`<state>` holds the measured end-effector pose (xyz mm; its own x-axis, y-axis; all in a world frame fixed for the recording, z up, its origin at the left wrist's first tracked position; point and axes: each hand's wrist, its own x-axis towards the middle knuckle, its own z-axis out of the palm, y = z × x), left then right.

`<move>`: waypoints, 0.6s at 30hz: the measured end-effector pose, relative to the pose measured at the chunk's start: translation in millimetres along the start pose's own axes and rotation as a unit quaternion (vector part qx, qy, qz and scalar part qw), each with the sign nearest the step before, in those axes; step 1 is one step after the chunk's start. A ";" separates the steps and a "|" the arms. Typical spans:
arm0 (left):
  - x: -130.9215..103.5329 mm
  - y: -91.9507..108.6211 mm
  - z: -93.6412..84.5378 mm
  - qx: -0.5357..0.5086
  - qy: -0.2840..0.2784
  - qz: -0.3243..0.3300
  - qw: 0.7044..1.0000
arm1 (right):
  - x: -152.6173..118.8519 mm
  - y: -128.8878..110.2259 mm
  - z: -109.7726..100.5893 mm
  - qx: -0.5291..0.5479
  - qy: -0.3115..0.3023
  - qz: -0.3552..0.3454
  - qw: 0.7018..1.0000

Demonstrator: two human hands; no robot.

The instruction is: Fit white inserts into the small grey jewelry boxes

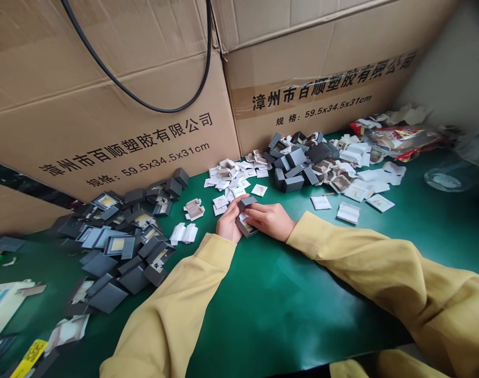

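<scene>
Near the middle of the green table, my left hand (228,223) is wrapped round the left side of a small dark grey box (246,227) with its lid tilted up. Fingers of my right hand (271,219) are pressed on the same box from the right, partly over its opening. Something pale shows inside the box, too small to make out. Just beyond my hands are small white packets (232,176). Left of them lie two unfolded white card pieces (184,233).
A heap of dark boxes (117,247) lies on the left, another dark pile (294,163) with white card scraps at the back. Cardboard cartons (145,105) stand behind the green table (263,315). A black cable (176,110) hangs in front. A clear plastic cup (446,176) lies right.
</scene>
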<state>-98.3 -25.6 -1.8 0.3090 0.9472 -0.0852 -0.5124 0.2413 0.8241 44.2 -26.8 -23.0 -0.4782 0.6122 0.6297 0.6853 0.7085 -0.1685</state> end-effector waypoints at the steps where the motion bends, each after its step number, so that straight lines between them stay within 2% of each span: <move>1: 0.1 0.2 -0.2 -0.001 -0.001 0.000 1.000 | 0.0 0.3 0.0 -0.003 0.003 -0.006 1.000; 9: 1.6 2.1 -1.2 0.002 0.021 0.004 1.000 | 1.6 -1.4 -6.3 -0.031 0.027 -0.056 0.998; 18: 5.0 2.4 -4.7 -0.028 0.049 -0.022 0.998 | 0.6 0.4 -5.6 -0.021 0.053 -0.026 0.998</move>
<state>-101.7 -19.3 -2.9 0.2541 0.9507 -0.1780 -0.5450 0.2928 0.7856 47.2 -28.2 -18.4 -0.4549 0.5329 0.7135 0.6847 0.7216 -0.1024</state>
